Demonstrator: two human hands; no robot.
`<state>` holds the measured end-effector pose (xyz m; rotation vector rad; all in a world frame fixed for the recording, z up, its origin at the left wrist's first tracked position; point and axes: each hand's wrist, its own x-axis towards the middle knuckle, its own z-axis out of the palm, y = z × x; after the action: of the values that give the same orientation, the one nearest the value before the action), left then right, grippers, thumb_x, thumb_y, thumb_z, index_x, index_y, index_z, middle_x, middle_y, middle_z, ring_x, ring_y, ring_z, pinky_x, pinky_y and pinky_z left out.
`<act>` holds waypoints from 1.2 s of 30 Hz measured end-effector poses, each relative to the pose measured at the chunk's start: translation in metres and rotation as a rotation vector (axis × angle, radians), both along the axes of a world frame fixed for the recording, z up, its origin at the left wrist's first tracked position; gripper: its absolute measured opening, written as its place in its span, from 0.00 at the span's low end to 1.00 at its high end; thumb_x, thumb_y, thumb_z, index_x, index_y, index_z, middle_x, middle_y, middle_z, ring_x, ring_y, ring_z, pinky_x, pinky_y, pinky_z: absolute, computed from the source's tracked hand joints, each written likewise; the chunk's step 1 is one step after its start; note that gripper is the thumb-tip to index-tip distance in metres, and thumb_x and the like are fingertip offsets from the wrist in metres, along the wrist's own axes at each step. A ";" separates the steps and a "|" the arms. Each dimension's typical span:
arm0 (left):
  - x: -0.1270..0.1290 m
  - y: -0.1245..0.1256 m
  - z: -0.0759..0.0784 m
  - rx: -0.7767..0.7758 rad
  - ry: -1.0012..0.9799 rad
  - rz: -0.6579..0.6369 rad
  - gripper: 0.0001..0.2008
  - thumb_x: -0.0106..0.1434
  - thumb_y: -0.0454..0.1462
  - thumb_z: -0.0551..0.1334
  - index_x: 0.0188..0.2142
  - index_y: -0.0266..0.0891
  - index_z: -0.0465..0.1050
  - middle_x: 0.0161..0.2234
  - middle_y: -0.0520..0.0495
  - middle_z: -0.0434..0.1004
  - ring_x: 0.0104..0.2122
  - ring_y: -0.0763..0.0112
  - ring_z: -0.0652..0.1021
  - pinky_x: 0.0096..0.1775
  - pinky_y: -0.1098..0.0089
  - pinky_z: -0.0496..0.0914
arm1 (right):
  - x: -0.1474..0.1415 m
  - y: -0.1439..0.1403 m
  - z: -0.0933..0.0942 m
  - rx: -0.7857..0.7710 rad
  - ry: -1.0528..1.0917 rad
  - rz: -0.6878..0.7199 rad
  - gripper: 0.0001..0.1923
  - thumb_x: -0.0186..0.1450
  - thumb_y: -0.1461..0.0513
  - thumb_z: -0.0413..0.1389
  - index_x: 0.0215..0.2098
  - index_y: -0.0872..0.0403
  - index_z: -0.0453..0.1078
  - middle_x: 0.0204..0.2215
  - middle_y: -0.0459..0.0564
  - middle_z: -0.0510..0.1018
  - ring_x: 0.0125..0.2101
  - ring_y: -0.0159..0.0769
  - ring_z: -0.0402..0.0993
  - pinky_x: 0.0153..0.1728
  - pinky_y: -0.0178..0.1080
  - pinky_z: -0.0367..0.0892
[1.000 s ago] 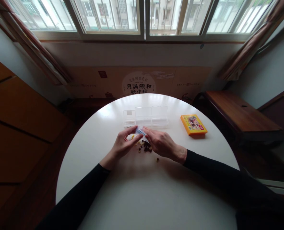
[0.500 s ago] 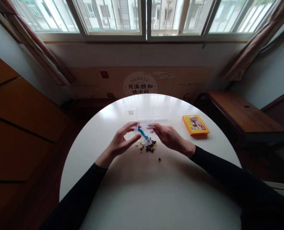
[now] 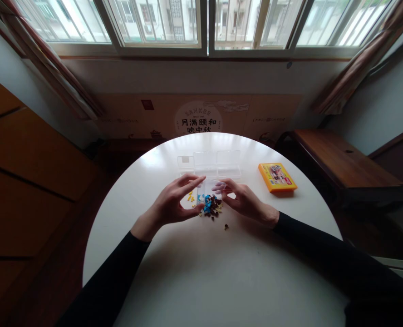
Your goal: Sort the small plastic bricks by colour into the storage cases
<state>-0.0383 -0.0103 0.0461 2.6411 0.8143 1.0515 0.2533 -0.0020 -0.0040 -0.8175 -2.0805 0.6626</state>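
A small clear plastic box (image 3: 208, 187) is tilted over the middle of the table. My left hand (image 3: 170, 200) grips its left side between thumb and fingers. At the other side, my right hand (image 3: 244, 198) has its fingertips pinched on the clear plastic, apparently the lid; the exact contact is partly hidden. Right under the box lies a heap of tiny blue pieces (image 3: 208, 205) mixed with dark brown pieces (image 3: 216, 207). Some yellow pieces (image 3: 190, 196) are scattered beside my left fingers. One small dark piece (image 3: 226, 226) sits apart, nearer to me.
Behind my hands stand clear compartment boxes (image 3: 228, 170) with raised lids. An orange-yellow box (image 3: 278, 177) lies at the right on the round white table (image 3: 228, 281). A wooden desk (image 3: 347, 159) is beyond the table's right edge, under the window wall.
The blue pieces, which were sliding out of the tilted container, now lie on the heap. Both hands have come closer together, and the right fingers have reached the clear plastic. More yellow pieces show.
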 end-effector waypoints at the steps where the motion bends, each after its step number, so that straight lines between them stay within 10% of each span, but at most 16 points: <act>1: 0.001 0.000 0.001 0.009 0.022 0.004 0.40 0.67 0.40 0.73 0.76 0.50 0.64 0.61 0.37 0.77 0.57 0.52 0.82 0.56 0.54 0.81 | 0.001 0.000 -0.001 0.006 -0.006 -0.009 0.18 0.77 0.65 0.56 0.63 0.48 0.68 0.52 0.52 0.88 0.49 0.40 0.89 0.52 0.45 0.84; 18: 0.008 -0.010 0.022 0.203 0.227 -0.006 0.39 0.66 0.43 0.70 0.75 0.49 0.66 0.59 0.40 0.81 0.52 0.49 0.84 0.55 0.49 0.80 | 0.006 -0.004 0.001 0.134 -0.082 -0.143 0.14 0.77 0.63 0.54 0.59 0.48 0.70 0.42 0.49 0.87 0.36 0.39 0.86 0.40 0.40 0.79; 26: 0.023 -0.009 0.008 -0.037 -0.134 -0.053 0.38 0.63 0.35 0.71 0.72 0.45 0.68 0.63 0.37 0.79 0.61 0.50 0.81 0.62 0.51 0.79 | 0.017 0.010 0.037 0.175 0.208 -0.318 0.10 0.80 0.53 0.56 0.49 0.49 0.74 0.36 0.49 0.86 0.39 0.41 0.86 0.46 0.46 0.83; 36: 0.073 0.024 -0.012 -0.168 -0.031 0.007 0.35 0.70 0.41 0.71 0.73 0.44 0.65 0.69 0.36 0.75 0.67 0.48 0.77 0.67 0.47 0.73 | 0.075 0.048 0.073 0.086 0.058 -0.254 0.18 0.80 0.46 0.56 0.48 0.50 0.77 0.30 0.46 0.81 0.25 0.34 0.75 0.29 0.38 0.74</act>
<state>0.0345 0.0137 0.0337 2.4778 0.8656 0.9777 0.3282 0.0459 0.0690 -0.9803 -1.8981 0.4507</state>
